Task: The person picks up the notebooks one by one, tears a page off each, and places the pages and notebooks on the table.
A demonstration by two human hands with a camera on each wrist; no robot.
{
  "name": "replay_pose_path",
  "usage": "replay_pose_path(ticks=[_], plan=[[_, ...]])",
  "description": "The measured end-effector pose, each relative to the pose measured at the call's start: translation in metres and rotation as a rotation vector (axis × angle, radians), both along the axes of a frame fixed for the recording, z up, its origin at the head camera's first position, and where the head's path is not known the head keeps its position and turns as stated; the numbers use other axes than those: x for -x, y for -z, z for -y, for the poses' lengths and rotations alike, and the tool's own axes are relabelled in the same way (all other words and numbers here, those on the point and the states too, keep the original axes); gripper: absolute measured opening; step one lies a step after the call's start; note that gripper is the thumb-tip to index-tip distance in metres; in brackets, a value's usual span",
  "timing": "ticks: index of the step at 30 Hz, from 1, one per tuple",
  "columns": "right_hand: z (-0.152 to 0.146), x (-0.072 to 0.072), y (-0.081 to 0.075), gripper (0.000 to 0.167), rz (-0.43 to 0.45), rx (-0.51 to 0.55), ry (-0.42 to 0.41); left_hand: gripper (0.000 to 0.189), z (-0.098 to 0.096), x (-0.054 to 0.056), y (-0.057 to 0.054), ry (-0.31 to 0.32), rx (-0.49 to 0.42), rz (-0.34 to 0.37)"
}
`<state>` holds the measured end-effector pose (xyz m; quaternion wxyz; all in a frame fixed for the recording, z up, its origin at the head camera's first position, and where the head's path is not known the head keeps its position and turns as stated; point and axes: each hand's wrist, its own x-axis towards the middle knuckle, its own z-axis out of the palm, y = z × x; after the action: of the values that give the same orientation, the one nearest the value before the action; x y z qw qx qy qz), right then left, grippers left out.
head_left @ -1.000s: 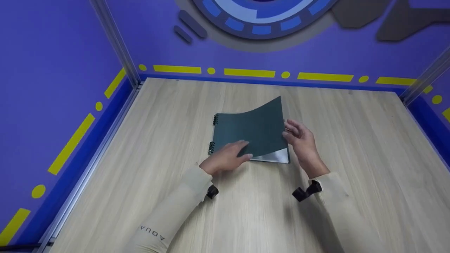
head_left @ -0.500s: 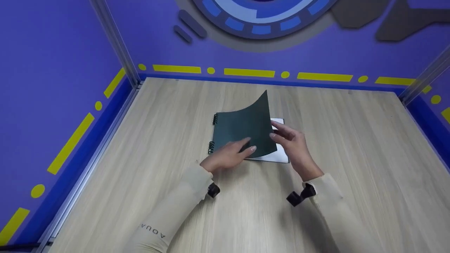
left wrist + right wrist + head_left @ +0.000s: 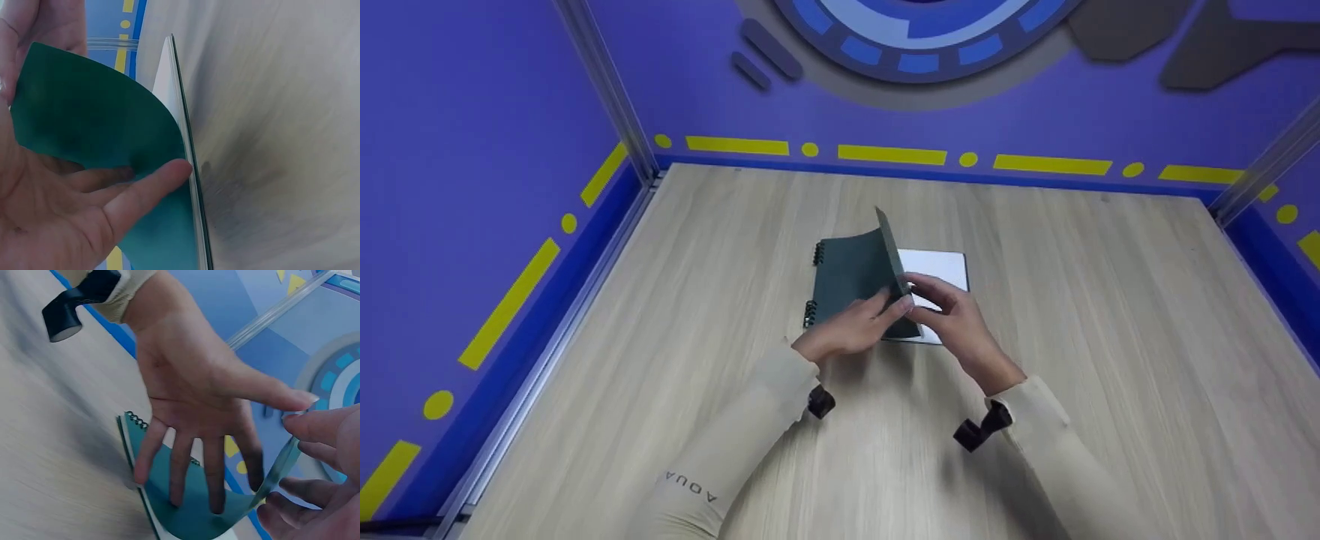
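A spiral-bound notebook [image 3: 846, 264] with a dark green cover lies on the wooden table, its rings [image 3: 810, 313] on the left side. The cover is lifted and bent up toward the left, baring a white page [image 3: 949, 262]. My right hand [image 3: 958, 324] pinches the cover's free edge between thumb and fingers. Spread over the cover is my left hand [image 3: 851, 328], its straight fingers [image 3: 181, 464] on the green surface. In the right wrist view the left thumb reaches to the right thumb at the raised edge. The left wrist view shows the left palm [image 3: 62, 219] beside the curved cover.
The pale wooden table [image 3: 1110, 315] spreads around the notebook. Blue panels [image 3: 495, 150] with yellow markings stand at the back and sides, joined by metal corner posts [image 3: 607, 90]. A small black camera [image 3: 981, 429] juts from each wrist.
My right hand has moved left, bringing the cover's free edge up and over so that more of the white page shows. The left hand stays on the cover, its thumb now near the right hand.
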<state>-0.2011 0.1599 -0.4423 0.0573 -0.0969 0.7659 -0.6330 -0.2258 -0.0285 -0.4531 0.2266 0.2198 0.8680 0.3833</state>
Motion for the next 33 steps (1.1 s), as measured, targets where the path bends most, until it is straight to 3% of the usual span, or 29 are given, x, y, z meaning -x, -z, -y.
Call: replay_pose_path(ticks=[11,19,26,33], plan=[[0.012,-0.004,0.007,0.046,-0.039,-0.058,-0.016,0.080,-0.002,0.003,0.002,-0.011,-0.056,-0.025],[0.016,-0.005,0.009,0.049,-0.046,-0.079,-0.012,0.055,-0.002,0.005,0.004,-0.097,-0.195,-0.063],[0.018,-0.005,0.013,0.050,-0.050,-0.095,-0.010,0.044,-0.002,0.002,0.003,-0.156,-0.230,0.016],[0.017,-0.009,0.007,0.049,-0.042,-0.078,0.001,0.043,0.000,0.001,0.004,-0.241,-0.169,0.082]])
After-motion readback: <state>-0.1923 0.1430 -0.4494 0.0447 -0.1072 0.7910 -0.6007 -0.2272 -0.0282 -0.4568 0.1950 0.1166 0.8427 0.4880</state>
